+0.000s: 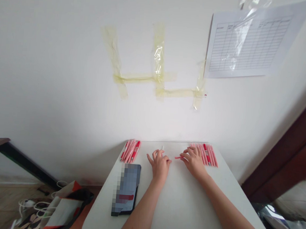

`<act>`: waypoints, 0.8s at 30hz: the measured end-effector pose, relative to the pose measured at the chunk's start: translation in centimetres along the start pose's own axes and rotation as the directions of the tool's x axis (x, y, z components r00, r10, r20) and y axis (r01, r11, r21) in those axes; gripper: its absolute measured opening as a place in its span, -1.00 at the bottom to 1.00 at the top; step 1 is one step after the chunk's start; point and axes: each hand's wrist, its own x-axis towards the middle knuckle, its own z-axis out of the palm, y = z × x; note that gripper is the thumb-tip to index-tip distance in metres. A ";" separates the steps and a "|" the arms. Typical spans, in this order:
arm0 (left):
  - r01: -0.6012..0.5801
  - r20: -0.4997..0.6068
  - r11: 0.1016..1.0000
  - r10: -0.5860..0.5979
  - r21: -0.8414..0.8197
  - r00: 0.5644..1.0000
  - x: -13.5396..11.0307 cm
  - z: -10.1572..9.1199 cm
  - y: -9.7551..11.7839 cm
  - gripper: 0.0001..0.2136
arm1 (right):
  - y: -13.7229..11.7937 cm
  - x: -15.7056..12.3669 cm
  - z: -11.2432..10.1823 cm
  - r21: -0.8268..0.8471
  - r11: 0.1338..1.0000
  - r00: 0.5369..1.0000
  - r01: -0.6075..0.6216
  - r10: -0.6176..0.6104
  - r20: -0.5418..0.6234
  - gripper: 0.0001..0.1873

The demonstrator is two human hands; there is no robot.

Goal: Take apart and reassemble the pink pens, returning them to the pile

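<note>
1. The pink stick [178, 157] is above the middle of the table [185, 212], in the gap between the two hands, its free end pointing left.
2. The right hand [193, 162] appears to pinch it in the fingertips, beside the right row of pens [211, 155].
3. The left hand [161, 167] has its fingers bent near a thin pale stick [163, 148]; whether it grips that, I cannot tell.
4. The step in hand looks like fingertip handling of slim pen parts, with the two sticks apart.
5. The next move seems to call for a light pinch and steady aim, without nudging the row.
6. Farther left lies the left bunch of pens [130, 151], with a phone [130, 186] nearer the person.
7. Behind, the wall [66, 69] bears yellowed tape [158, 58] and a printed sheet [250, 44].
</note>
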 end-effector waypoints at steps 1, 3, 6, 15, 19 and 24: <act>0.002 0.004 1.000 -0.002 0.002 1.000 0.0 0.0 0.0 -0.96 | 0.0 0.0 0.0 -0.002 1.000 1.000 -0.001 0.001 0.000 -0.86; 0.007 0.016 1.000 -0.007 0.004 1.000 0.0 -0.1 0.0 -0.95 | 0.1 0.0 0.1 -0.006 1.000 1.000 0.000 0.000 -0.004 -0.86; 0.013 0.026 1.000 -0.013 0.003 1.000 0.0 -0.2 0.1 -0.95 | 0.2 0.0 0.2 -0.007 1.000 1.000 0.002 -0.002 -0.010 -0.85; 0.006 -0.010 1.000 -0.006 -0.025 1.000 -0.1 0.0 0.0 -0.95 | 0.0 0.1 0.3 0.007 1.000 1.000 0.005 -0.005 0.020 -0.72; 0.010 -0.037 0.999 -0.011 -0.041 0.999 -0.2 0.0 0.0 -0.94 | -0.5 0.2 -0.1 0.006 1.000 0.999 -0.010 0.009 0.034 -0.70; 0.037 -0.086 0.998 -0.042 -0.048 0.995 -0.2 -0.4 -0.3 -0.95 | -1.3 0.2 0.0 -0.024 1.000 0.997 0.005 -0.003 0.082 -0.70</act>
